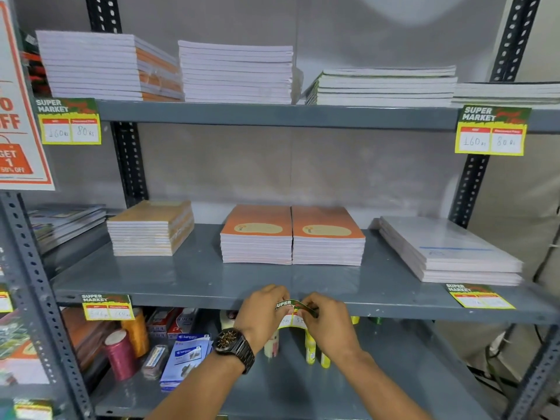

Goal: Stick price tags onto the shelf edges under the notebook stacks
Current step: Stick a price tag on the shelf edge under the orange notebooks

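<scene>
A green and yellow price tag (291, 314) is pinched between my left hand (263, 313) and my right hand (328, 322). It bends against the front edge of the middle shelf (197, 301), just below two orange notebook stacks (292, 236). My left wrist wears a dark watch. Other price tags are stuck on the same edge at the left (107, 307) and right (480, 296). Two more tags hang on the top shelf edge at the left (69, 121) and at the right (492, 130).
Notebook stacks fill the top shelf (272, 115) and the middle shelf. The bottom shelf holds thread spools (119, 354), stapler boxes (186, 357) and yellow glue bottles (312, 348). An orange sale poster (18, 116) hangs at the left. Slotted steel uprights frame the shelves.
</scene>
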`<state>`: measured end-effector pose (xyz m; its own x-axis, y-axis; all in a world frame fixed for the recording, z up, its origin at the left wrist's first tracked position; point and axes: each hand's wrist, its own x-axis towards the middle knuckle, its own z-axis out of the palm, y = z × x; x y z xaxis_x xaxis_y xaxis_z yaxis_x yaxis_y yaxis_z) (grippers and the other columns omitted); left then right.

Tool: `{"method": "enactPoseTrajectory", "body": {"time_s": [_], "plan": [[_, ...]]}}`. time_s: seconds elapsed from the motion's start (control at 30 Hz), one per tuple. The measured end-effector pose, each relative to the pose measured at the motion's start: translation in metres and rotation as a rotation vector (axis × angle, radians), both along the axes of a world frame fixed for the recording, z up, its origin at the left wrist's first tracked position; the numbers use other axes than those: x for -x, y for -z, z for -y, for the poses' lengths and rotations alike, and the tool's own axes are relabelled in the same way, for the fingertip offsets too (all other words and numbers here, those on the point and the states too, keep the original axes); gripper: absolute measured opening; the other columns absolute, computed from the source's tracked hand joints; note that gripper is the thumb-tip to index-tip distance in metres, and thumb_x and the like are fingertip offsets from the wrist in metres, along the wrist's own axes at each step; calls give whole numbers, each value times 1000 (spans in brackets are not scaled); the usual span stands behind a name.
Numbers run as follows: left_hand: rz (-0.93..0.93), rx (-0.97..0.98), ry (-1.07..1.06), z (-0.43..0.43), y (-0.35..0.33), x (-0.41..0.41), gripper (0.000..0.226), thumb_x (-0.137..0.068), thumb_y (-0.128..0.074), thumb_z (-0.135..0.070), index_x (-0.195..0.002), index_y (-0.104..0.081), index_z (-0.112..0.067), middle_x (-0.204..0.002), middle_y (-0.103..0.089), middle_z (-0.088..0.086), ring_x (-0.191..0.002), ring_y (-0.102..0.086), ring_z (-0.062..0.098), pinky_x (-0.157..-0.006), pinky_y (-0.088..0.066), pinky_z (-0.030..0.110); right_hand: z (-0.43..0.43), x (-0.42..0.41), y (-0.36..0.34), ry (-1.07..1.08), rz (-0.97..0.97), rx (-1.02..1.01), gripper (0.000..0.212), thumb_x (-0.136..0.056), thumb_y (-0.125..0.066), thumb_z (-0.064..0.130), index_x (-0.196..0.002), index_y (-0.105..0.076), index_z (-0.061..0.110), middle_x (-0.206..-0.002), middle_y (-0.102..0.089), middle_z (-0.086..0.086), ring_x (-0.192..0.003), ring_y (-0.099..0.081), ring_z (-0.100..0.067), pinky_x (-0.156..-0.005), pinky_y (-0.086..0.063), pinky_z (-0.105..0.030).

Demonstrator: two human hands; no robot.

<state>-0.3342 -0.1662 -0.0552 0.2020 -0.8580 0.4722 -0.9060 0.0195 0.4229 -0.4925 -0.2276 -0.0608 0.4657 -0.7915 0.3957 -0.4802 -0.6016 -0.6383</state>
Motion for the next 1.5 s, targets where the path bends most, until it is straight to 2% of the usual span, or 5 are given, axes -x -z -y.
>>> {"method": "enactPoseTrajectory", "body": {"time_s": [0.33, 0.43, 0.77, 1.07, 1.5], "plan": [[358, 32, -105, -1, 2, -5, 19, -84, -62, -46, -92, -57, -30, -92, -58, -9, -85, -54, 21, -68, -46, 36, 0, -6, 1, 132, -178, 193, 12, -80, -64, 23, -87, -55, 25, -89, -59, 4, -76, -60, -24, -61, -50, -38], [459, 52, -87, -2, 2, -10, 20, -81, -67, -45, -92, -61, -30, -94, -64, -9, -85, -57, 21, -74, -45, 36, 5, -5, -3, 149, -216, 274, 17, -77, -66, 21, -93, -62, 24, -93, -57, 4, -84, -56, -24, -70, -47, -38], [342, 30, 41, -13, 4, -31, 29, -87, -65, -26, -116, -64, -31, -120, -68, -12, -102, -65, 16, -80, -54, 28, 1, -22, -2, 232, -377, 385, 43, -70, -62, 64, -94, -57, 28, -95, -59, 6, -91, -52, -23, -77, -39, -40], [323, -35, 90, -12, 5, -36, 35, -95, -52, -34, -129, -54, -34, -134, -57, -15, -121, -53, 10, -95, -48, 28, 9, -11, -4, 133, -368, 391, 31, -80, -69, 47, -104, -62, 29, -100, -62, 9, -94, -53, -22, -81, -39, -38], [258, -3, 128, -12, 9, -38, 35, -96, -49, -28, -131, -52, -32, -135, -57, -11, -120, -53, 15, -91, -50, 33, 7, -7, -1, 143, -369, 463, 22, -84, -70, 34, -103, -66, 23, -100, -66, 5, -88, -54, -24, -82, -42, -37]]}}
